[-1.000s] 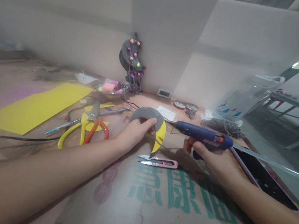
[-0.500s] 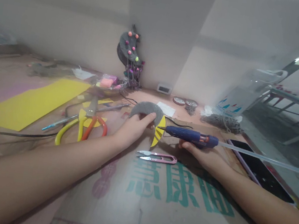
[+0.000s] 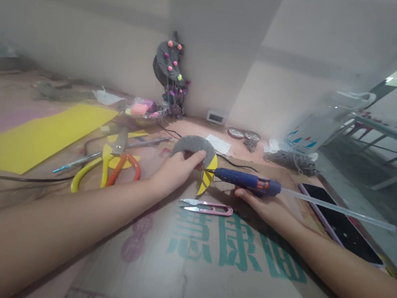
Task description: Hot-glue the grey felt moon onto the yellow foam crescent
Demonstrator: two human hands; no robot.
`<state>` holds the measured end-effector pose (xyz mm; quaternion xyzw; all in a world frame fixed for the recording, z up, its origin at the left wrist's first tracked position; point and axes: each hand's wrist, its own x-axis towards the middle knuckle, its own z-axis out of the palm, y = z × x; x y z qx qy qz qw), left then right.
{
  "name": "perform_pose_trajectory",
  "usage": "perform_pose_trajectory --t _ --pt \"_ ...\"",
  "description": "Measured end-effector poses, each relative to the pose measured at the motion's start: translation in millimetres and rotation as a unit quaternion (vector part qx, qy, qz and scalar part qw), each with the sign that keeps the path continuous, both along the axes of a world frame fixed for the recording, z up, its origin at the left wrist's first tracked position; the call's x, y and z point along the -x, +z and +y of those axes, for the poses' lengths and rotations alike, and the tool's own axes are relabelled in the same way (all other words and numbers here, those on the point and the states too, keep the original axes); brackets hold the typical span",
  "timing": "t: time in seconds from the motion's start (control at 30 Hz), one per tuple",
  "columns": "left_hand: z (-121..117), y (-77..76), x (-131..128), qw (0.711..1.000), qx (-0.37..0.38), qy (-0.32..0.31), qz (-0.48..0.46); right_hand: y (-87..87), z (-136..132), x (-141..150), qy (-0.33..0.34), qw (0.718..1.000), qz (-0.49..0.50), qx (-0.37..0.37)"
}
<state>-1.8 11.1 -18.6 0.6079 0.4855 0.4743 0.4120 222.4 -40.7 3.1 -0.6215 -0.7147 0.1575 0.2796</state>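
Note:
My left hand (image 3: pixel 184 164) is closed on a crescent shape (image 3: pixel 193 144), thumb on top; most of it is wrapped in grey yarn and its near tip is bare yellow. In my right hand (image 3: pixel 250 199) is a blue hot glue gun (image 3: pixel 241 179), gripped from below, with a long clear glue stick (image 3: pixel 338 209) sticking out of its back. The gun's nozzle lies over the yellow tip; whether it touches cannot be made out. Just below, pink thread snips (image 3: pixel 208 208) rest on printed cardboard (image 3: pixel 149 281). The fingers under the crescent are hidden.
Pliers with yellow and orange handles (image 3: pixel 109 160), a pen (image 3: pixel 77 162) and yellow sheet (image 3: pixel 44 133) lie left. A phone (image 3: pixel 340 225), grey yarn (image 3: pixel 291 160) and bottle (image 3: pixel 310 126) are right. A beaded grey crescent ornament (image 3: pixel 168 65) stands by the wall. A black cord (image 3: pixel 15 178) crosses the left.
The glue gun first pulled back from the grey yarn edge and dropped lower, then its nozzle came left over the yellow tip. My left hand keeps its hold on the crescent. The view shifted slightly.

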Motion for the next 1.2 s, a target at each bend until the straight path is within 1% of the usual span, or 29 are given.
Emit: perform_pose_trajectory --t 0.13,0.2,0.43,0.7,0.83,1.07,1.2 --pt "0.4 -0.7 0.9 1.0 0.001 0.001 0.007 -0.3 -1.7 -1.0 -0.015 0.999 -0.023 0.026" --pt "0.2 -0.4 1.1 1.0 0.002 -0.002 0.007 -0.7 -1.7 -1.6 -0.011 0.999 -0.028 0.032" --pt "0.6 0.3 2.2 1.0 -0.001 -0.015 0.012 -0.8 1.4 -0.2 0.002 1.0 -0.01 0.019" --pt "2.9 -3.8 1.2 1.0 -0.008 -0.013 0.0 4.4 -1.3 3.3 0.013 1.0 0.014 0.016" --pt "3.2 -2.8 1.3 1.0 -0.012 -0.013 0.008 6.5 -2.6 4.9 0.017 0.999 0.028 0.012" --pt "-0.1 1.5 -0.1 1.0 -0.001 -0.003 0.009 9.1 -4.3 7.0 0.011 1.0 0.021 0.0" --pt "-0.7 0.8 -0.5 1.0 0.002 -0.006 0.008 11.8 -6.2 9.5 -0.011 1.0 0.01 -0.004"
